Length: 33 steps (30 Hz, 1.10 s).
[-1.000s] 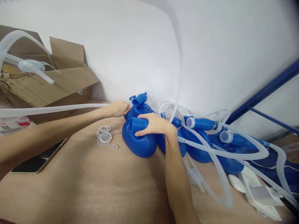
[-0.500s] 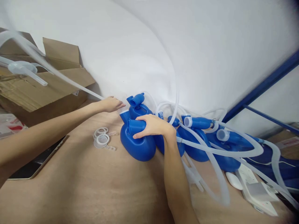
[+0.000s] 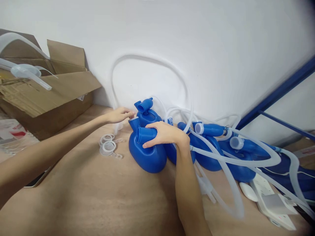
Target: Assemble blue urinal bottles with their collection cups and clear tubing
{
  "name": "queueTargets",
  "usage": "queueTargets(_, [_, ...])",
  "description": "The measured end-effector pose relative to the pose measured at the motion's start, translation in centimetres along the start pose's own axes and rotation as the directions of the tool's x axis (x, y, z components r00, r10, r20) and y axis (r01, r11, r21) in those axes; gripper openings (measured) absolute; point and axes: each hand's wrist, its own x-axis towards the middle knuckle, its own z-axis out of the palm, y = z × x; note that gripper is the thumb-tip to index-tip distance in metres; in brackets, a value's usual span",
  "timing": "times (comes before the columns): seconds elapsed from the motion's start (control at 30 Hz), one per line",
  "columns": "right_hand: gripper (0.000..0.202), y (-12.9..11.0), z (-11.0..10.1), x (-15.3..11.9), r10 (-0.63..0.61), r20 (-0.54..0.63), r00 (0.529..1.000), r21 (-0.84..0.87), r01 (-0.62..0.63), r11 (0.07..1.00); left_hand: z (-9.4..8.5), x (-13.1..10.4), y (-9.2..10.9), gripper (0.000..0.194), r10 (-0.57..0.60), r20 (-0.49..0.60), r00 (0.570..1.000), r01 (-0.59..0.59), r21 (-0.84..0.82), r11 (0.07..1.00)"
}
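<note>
My right hand (image 3: 164, 134) is wrapped over the neck and handle of the front blue plastic urinal bottle (image 3: 147, 157), which stands upright on the table. Its wide mouth points to the left. My left hand (image 3: 121, 114) is at the bottle's smaller spout (image 3: 134, 123), fingers extended and slightly bent. Whether the fingertips touch the spout is unclear. Just behind and below that hand, a translucent hose (image 3: 112, 78) comes down to the table, looping up against the wall. Behind the front bottle stands another blue urinal bottle (image 3: 149, 114).
Clear ring-shaped caps (image 3: 107, 147) lie left of the bottles. More blue bottles with hoses (image 3: 209, 150) crowd the right, beside a white mouse (image 3: 248, 191) and a power strip (image 3: 268, 203). An open cardboard box (image 3: 61, 88) stands at left, and a phone (image 3: 36, 180) lies partly under my left arm.
The hose has swung down from the upper left and now arches against the wall, its lower end behind my left hand. That hand has shifted slightly right; my right hand keeps its grip.
</note>
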Motion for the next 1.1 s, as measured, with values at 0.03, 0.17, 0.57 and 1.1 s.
queueTargets(0.03, [0.043,0.0,0.0,0.0,-0.009,0.004,1.000,0.010,0.009,1.000,0.1,-0.1,0.4,0.062,0.010,0.045,0.999,-0.008,-0.055,0.998])
queueTargets(0.17, [0.038,0.0,-0.1,-0.2,-0.027,0.045,0.999,0.062,0.024,0.998,-0.1,-0.2,0.9,0.056,0.048,0.178,0.983,-0.009,-0.213,0.977])
queueTargets(0.57, [0.040,-0.8,-0.2,-0.6,-0.018,0.102,0.995,0.047,0.013,0.999,-1.4,-0.4,-0.1,0.054,0.001,0.260,0.966,0.056,-0.210,0.976])
queueTargets(1.1, [0.069,-0.1,-0.1,-0.9,-0.056,0.031,0.998,0.065,0.054,0.996,-1.2,-6.7,1.0,0.048,-0.198,0.490,0.849,0.141,0.152,0.978])
